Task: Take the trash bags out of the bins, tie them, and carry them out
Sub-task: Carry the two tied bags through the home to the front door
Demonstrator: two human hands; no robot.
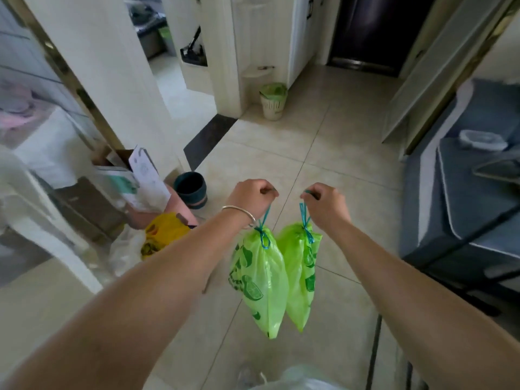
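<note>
Left hand (251,197) and right hand (323,204) each fisted on a bag's (260,280) drawstring (264,216); keep fists tight, head for the door (374,32) at the top.

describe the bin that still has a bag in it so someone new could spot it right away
Look down the tiled hallway towards the dark door at the far end. Just left of it, at the foot of the white cabinet, a small cream bin stands on the floor. Its green liner sets it apart from the dark teal bin nearer the left hand, which shows no bag.
</note>
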